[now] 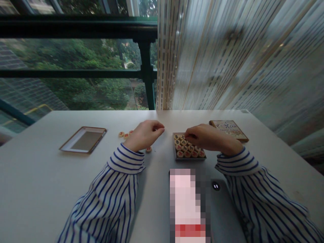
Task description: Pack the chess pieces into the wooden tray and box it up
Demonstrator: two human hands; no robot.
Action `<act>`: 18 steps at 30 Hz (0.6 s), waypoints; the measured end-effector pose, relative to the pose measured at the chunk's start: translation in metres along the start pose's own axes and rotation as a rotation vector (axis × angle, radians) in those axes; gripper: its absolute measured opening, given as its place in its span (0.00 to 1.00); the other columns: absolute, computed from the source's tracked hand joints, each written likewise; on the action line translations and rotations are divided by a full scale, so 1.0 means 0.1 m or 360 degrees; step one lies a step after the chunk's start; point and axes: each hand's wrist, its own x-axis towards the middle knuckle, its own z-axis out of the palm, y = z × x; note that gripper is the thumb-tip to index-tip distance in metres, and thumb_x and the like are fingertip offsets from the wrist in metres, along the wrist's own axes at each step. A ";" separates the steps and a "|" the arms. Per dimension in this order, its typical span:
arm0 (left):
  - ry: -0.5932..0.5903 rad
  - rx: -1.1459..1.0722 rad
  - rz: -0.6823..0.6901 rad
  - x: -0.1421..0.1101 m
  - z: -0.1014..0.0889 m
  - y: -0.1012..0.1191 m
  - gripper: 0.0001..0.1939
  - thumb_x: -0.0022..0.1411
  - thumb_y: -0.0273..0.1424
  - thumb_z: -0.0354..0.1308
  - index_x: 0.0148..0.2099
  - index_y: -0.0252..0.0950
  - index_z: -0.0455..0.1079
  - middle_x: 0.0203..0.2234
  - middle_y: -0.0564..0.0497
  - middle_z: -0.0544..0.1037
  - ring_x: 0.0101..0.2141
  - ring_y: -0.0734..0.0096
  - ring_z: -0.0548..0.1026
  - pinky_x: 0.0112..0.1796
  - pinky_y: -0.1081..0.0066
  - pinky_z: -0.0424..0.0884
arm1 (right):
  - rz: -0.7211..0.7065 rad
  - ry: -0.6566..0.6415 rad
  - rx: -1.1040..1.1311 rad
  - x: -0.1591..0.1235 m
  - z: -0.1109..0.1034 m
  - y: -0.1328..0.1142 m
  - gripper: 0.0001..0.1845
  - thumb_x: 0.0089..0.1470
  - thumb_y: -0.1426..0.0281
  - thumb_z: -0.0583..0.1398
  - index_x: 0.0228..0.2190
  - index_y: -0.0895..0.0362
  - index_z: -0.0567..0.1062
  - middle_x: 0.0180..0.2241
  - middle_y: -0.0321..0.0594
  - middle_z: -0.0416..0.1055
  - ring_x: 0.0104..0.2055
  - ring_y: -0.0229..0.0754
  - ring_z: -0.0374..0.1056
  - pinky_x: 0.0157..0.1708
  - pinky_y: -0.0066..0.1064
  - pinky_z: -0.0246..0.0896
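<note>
The left hand (145, 134) rests on the white table (37, 182) with its fingers curled in and thumb pressed to the fingertips — whether a piece is pinched there cannot be told. The right hand (206, 136) lies over the far right part of a small tray (177, 158), fingers bent down onto the round wooden pieces (188, 151) packed in rows inside it; it touches them, though a firm grip on any one is not visible. The hand covers part of the tray's upper rows.

Just left of the left hand, a few loose pieces (125, 134) lie on the table, and one more (149, 149) sits near the wrist, partly hidden by the striped sleeve (126, 160).

Beyond the right hand, touching nothing, a flat printed box lid (229, 130) lies at an angle. Well to the left, a brown-rimmed shallow box (83, 140) sits open and apart from everything else. In front of the tray, nearer the person, a blurred-out upright object (188, 202) blocks part of the table, with a small dark round knob (216, 185) beside it. Behind the table stand a dark green railing (145, 71) and a sheer curtain (240, 57).
</note>
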 end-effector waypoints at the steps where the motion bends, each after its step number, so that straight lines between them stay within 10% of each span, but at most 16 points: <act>1: 0.0008 -0.0009 0.0000 0.00 -0.01 0.00 0.15 0.56 0.37 0.50 0.38 0.35 0.72 0.34 0.48 0.77 0.35 0.68 0.73 0.38 0.70 0.68 | 0.0003 0.0001 -0.0001 0.00 0.00 0.00 0.14 0.53 0.66 0.50 0.30 0.56 0.74 0.29 0.41 0.72 0.29 0.38 0.64 0.29 0.28 0.50; 18: 0.0275 -0.0100 -0.0053 -0.04 -0.20 0.05 0.15 0.55 0.38 0.52 0.36 0.34 0.73 0.31 0.48 0.78 0.32 0.68 0.74 0.36 0.70 0.68 | 0.0004 0.0276 -0.0046 -0.01 -0.08 -0.12 0.13 0.54 0.68 0.49 0.32 0.57 0.72 0.29 0.40 0.71 0.30 0.37 0.63 0.29 0.27 0.48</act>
